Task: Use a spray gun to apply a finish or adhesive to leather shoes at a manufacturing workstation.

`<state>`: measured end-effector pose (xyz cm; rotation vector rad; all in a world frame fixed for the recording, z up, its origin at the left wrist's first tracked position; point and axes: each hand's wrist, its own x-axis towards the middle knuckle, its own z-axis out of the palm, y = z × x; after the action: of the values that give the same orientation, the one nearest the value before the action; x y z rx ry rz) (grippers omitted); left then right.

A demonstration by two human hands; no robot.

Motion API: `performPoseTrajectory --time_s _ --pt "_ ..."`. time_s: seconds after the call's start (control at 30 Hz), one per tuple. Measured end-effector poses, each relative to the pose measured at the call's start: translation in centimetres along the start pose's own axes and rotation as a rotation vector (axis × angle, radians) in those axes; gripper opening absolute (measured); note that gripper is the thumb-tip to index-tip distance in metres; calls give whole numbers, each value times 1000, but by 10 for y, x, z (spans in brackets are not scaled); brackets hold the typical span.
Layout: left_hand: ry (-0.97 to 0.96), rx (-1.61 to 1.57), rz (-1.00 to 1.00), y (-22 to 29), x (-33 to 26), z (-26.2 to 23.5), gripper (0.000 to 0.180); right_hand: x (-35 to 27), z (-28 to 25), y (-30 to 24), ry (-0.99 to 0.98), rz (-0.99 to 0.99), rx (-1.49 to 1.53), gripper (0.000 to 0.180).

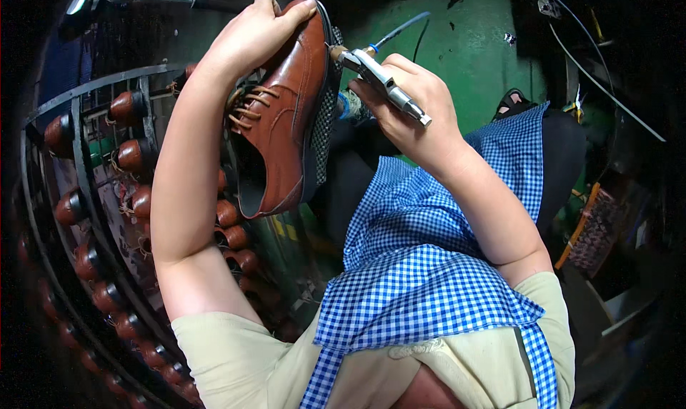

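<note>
Brown leather lace-up shoe point(282, 112), one, held raised with toe up and sole facing right, gripped around the toe by left hand point(254, 33). One metal air tool point(379, 80) clasped in right hand point(411, 112), just right of the shoe, nozzle touching the sole edge; one blue hose point(400, 30) attached. Curved metal rack point(86, 194) left of the shoe, loaded with over a dozen brown shoes, exact count unclear. Blue checked apron point(421, 266) below the shoe

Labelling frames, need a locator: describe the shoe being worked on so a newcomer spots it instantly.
Start at the curved metal rack of brown shoes on the left. Above it, the left hand holds one brown lace-up shoe raised by its toe. It alone is off the rack, its sole edge meeting the metal tool in the right hand.
</note>
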<state>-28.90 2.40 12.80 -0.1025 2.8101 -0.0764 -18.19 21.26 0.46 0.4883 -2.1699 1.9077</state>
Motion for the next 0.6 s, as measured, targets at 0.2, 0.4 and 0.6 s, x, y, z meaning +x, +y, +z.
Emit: performPoseTrajectory --time_s 0.2,0.4,0.6 --pt "33 -9 -11 -11 7 6 74 -4 1 -4 -31 -31 -54 19" --pt "22 -52 -86 27 -17 -15 80 -11 2 -6 -8 -71 -40 11" --pt "53 -39 -33 16 -8 -10 87 -19 4 -8 -29 -40 -89 20"
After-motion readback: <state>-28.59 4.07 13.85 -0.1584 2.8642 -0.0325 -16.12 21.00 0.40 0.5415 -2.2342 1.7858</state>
